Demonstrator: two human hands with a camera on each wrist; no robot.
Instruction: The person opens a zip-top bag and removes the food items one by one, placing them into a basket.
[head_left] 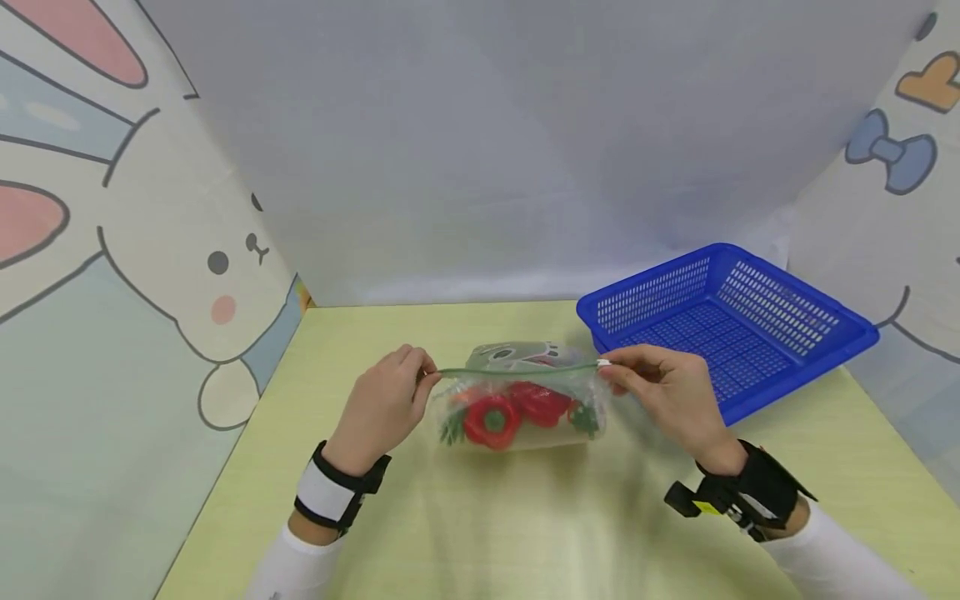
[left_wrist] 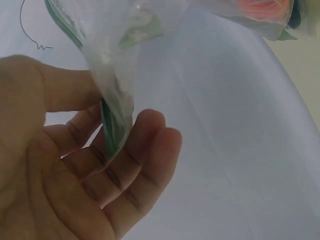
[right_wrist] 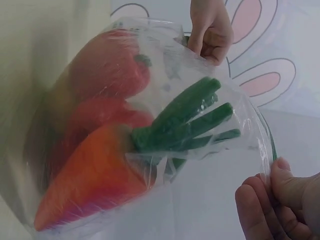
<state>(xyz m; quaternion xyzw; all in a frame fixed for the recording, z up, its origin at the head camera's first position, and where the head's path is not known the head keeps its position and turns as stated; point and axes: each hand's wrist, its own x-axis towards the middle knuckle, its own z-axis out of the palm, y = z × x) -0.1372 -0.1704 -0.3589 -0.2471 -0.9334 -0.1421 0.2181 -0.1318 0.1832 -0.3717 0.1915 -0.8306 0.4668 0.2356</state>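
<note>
A clear zip bag with a green zip strip lies over the table, its top edge stretched between both hands. Inside are red bell peppers and, plain in the right wrist view, a carrot with green stalks. The left hand pinches the strip's left end; the left wrist view shows the bag's corner between thumb and fingers. At the other end, the right hand pinches the bag's edge at a small white slider.
A blue perforated basket stands at the table's back right, just behind the right hand. The pale yellow table meets a white backdrop, with rabbit-printed panels on both sides.
</note>
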